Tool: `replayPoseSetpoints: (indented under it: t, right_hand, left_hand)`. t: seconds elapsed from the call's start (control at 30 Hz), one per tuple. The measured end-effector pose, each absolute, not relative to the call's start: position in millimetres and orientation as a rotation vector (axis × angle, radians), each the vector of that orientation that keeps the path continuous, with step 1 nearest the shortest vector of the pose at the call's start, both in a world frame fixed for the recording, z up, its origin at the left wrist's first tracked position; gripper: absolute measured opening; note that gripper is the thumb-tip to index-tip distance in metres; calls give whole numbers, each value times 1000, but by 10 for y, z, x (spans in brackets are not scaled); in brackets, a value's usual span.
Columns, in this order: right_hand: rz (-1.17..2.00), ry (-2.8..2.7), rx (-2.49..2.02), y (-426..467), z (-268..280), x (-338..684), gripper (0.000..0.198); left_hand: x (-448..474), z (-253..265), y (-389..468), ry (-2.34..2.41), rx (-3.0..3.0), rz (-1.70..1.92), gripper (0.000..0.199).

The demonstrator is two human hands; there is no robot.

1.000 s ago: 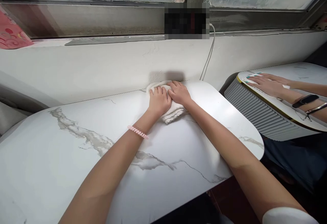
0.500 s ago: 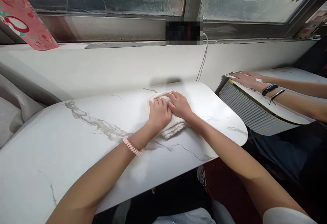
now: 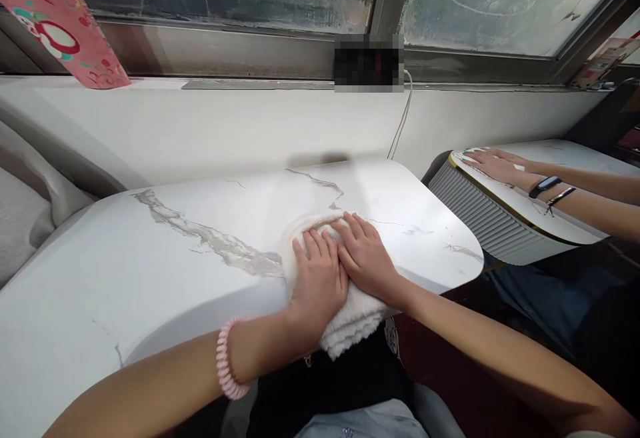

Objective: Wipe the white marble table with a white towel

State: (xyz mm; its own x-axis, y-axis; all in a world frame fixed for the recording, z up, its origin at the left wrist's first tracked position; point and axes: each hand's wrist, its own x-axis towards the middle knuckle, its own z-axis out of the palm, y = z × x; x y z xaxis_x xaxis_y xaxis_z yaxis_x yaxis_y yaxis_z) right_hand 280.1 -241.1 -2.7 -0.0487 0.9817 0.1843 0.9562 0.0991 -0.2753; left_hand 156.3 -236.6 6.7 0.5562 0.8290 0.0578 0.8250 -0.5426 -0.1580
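Note:
A folded white cloth (image 3: 357, 321) lies on the white marble-patterned table (image 3: 210, 198), its near corner hanging past the front edge. My left hand (image 3: 320, 278), with a pink coiled band on the wrist, rests flat on the cloth, fingers pointing away from me and a little apart. Beside it, touching its edge, my right hand (image 3: 367, 255) also presses flat on the cloth with fingers outstretched. The palms cover the cloth's middle.
A pink patterned paper cup (image 3: 75, 31) stands on the window ledge at left. A blurred dark box (image 3: 369, 63) with a white cable (image 3: 403, 115) sits farther right. Another person's hands (image 3: 493, 161) lie on a second ribbed table (image 3: 480, 205). A grey seat (image 3: 25, 218) borders the left.
Both my hands and the cloth have slid toward me, from mid-table to its front edge. The view has shifted slightly. The other person's hands stay on the second table.

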Motion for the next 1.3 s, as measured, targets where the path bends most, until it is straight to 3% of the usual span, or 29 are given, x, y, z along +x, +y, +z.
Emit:
replayPoseSetpoints:
  t: [0.33, 0.63, 1.0, 1.3]
  right_hand:
    - [239, -2208, -1798, -2381, 13, 2341, 46]
    - [187, -2200, -1796, -1744, -8, 2035, 45]
    - [116, -1964, -1903, -697, -56, 1883, 41]
    - [104, -1892, -1889, -185, -104, 1673, 37]
  left_hand:
    - [1111, -142, -2450, -1593, -2537, 20, 63]
    - [860, 92, -1779, -1559, -2540, 272, 57]
    - [585, -88, -628, -1627, -2694, -267, 54]
    - [384, -92, -134, -1647, -2722, -390, 52]
